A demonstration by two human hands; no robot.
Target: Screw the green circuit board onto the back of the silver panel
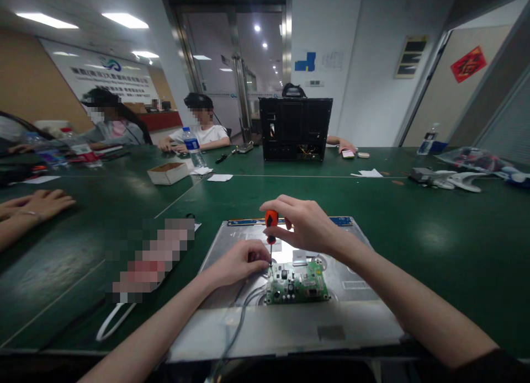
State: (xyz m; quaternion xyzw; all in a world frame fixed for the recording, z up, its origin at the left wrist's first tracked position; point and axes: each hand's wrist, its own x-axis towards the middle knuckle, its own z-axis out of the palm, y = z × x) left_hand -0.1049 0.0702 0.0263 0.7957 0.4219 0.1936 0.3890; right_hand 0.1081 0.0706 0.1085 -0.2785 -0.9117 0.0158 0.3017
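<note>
A silver metal panel [356,317] lies flat on the green table in front of me, with a small green circuit board [302,286] mounted on it. My right hand [304,225] grips the orange handle of a screwdriver [271,228], held upright with its tip down at the board's top-left corner. My left hand [240,261] rests on the panel just left of the board, fingers pinched around the screwdriver's shaft near the tip. Grey cables [240,317] run from the board toward the panel's near edge.
A black monitor housing [295,128] stands upright mid-table. A cardboard box [168,173] and water bottle [192,145] sit far left. Other people sit along the left and far side; someone's hands [33,203] rest at left. White plastic parts [455,180] lie at right.
</note>
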